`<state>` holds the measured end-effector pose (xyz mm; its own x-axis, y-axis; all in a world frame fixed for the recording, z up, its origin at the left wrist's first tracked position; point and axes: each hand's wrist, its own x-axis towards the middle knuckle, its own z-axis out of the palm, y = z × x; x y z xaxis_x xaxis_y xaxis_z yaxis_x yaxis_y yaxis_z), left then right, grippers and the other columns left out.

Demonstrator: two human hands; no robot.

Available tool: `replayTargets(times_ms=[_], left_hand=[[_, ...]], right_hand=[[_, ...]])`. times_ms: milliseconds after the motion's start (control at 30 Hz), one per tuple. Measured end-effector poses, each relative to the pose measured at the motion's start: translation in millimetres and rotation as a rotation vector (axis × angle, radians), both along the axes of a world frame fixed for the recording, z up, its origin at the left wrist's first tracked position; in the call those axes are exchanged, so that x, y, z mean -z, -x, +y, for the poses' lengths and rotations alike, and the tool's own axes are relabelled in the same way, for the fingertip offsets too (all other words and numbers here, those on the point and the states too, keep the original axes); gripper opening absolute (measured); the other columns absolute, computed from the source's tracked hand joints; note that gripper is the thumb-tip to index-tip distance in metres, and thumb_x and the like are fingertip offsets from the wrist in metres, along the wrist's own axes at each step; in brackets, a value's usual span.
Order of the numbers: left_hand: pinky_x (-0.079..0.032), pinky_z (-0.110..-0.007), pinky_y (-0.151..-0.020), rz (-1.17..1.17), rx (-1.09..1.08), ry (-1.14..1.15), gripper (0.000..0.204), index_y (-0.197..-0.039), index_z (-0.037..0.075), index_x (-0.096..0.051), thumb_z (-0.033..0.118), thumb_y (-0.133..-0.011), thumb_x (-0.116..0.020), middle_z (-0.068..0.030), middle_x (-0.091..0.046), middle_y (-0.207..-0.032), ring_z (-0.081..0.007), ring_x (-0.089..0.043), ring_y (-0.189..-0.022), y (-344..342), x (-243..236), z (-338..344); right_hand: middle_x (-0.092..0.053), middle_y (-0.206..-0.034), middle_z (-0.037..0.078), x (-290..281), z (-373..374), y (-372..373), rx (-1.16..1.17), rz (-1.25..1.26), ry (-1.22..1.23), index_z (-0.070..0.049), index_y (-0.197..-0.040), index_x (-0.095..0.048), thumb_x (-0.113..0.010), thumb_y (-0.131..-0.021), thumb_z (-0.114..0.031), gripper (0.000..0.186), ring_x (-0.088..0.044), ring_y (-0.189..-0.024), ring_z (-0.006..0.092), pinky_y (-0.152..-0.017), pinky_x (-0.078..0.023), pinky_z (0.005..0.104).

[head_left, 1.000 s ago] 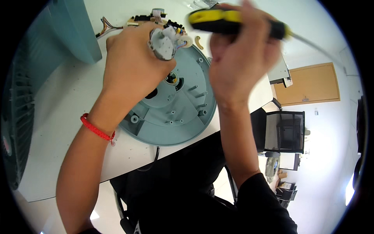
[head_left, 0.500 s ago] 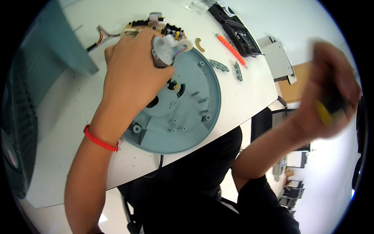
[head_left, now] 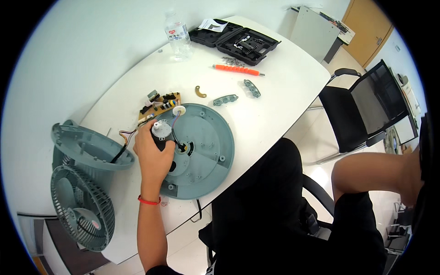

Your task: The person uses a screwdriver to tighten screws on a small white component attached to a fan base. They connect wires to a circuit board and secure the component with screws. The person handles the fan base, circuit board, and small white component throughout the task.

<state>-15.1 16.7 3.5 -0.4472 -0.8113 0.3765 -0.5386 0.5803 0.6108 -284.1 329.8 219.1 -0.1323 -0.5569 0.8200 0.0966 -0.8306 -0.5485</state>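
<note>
My left hand [head_left: 154, 156] is closed round a small round motor [head_left: 161, 130] with a pale metal top and a white shaft. It holds the motor over the left part of a round grey-green plastic base [head_left: 215, 137]. Coloured wires run down by the motor toward the hole in the middle of the base, and a small white disc [head_left: 179, 110] sits at the base's far rim. A circuit board [head_left: 158, 105] with wires lies just beyond my left hand. My right forearm [head_left: 376, 173] reaches the right edge of the picture, and the hand itself is out of sight.
Fan parts, a grey-green cover [head_left: 87, 146] and a round grille [head_left: 85, 211], stand at the left. Farther back are a water bottle [head_left: 178, 39], an open black tool case [head_left: 247, 46], an orange-handled screwdriver [head_left: 236, 70], small grey-green brackets [head_left: 225, 99] and a curved tan piece [head_left: 200, 91]. A black chair [head_left: 346, 117] stands right.
The view has shifted and now takes in more of the table. My right hand, earlier raised with a blurred black-and-yellow thing, has left the picture at the right. My left hand still holds the motor.
</note>
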Motion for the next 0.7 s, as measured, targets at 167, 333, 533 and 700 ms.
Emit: replayTargets(times_ms=[167,333,533,700], left_hand=[[-0.033,-0.049,-0.113,0.014,-0.005,0.289,0.056,-0.132,0.0,-0.055,0.006,-0.078,-0.063,-0.0198,-0.059,-0.13,-0.0373,-0.05,-0.126,-5.4,-26.9,25.9],[-0.046,-0.045,-0.103,0.51,0.611,-0.183,0.03,-0.116,-0.001,-0.066,0.002,-0.086,-0.059,-0.0178,-0.068,-0.11,-0.0337,-0.06,-0.108,21.4,-108.6,117.7],[-0.051,-0.045,-0.091,1.183,1.304,-1.004,0.018,-0.108,0.001,-0.065,0.013,-0.097,-0.057,-0.0142,-0.067,-0.095,-0.0305,-0.062,-0.092,55.0,-168.2,221.2],[-0.049,-0.044,-0.088,1.209,1.365,-1.329,0.015,-0.105,0.003,-0.063,0.014,-0.097,-0.057,-0.0123,-0.064,-0.093,-0.0288,-0.059,-0.09,64.9,-173.1,258.0]], right_hand=[[-0.057,-0.066,0.002,18.2,42.8,12.8,0.035,-0.039,0.016,-0.013,-0.082,-0.058,-0.057,-0.097,-0.02,0.017,-0.062,-0.062,0.015,-0.093,-0.047,0.0351],[-0.056,-0.064,0.0,36.9,67.7,14.8,0.109,-0.039,-0.039,-0.014,-0.082,-0.057,-0.06,-0.097,-0.02,0.017,-0.062,-0.058,0.013,-0.091,-0.047,0.0318],[-0.055,-0.061,-0.002,57.5,55.2,22.8,0.044,-0.081,-0.04,-0.015,-0.081,-0.056,-0.063,-0.097,-0.02,0.018,-0.061,-0.054,0.0105,-0.089,-0.048,0.028],[-0.056,-0.069,-0.001,69.8,47.4,18.3,-0.056,-0.151,-0.101,-0.016,-0.086,-0.049,-0.055,-0.099,-0.027,0.018,-0.06,-0.057,0.0138,-0.088,-0.048,0.0325]])
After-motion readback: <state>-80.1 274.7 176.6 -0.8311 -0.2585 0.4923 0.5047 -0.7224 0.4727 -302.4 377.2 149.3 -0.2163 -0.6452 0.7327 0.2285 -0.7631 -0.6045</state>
